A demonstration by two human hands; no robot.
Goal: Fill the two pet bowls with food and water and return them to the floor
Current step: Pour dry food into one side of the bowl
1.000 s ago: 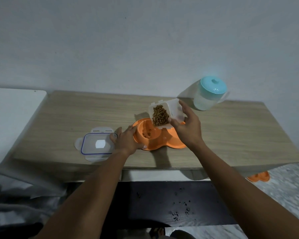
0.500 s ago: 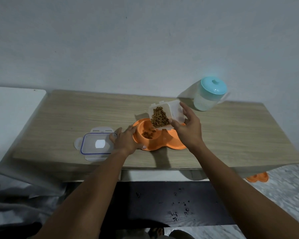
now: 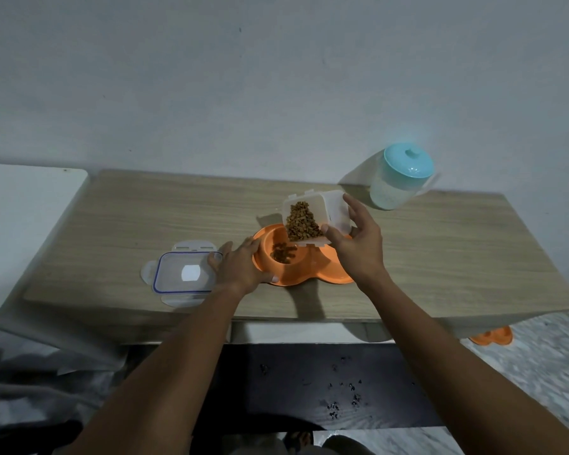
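Pressing flat on the near rim, the left hand (image 3: 240, 266) steadies the light, slippery orange double bowl (image 3: 296, 274) on the table (image 3: 440, 257); the right hand (image 3: 358, 247) grips the tilted food container (image 3: 334, 211) by its walls; beyond stands the water jug (image 3: 399, 178).

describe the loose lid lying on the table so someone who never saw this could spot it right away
Start at the long wooden table against the wall. Left of the orange double pet bowl, beside the left hand, lies a flat clear rectangular plastic lid. Its blue seal line and four snap flaps set it apart.
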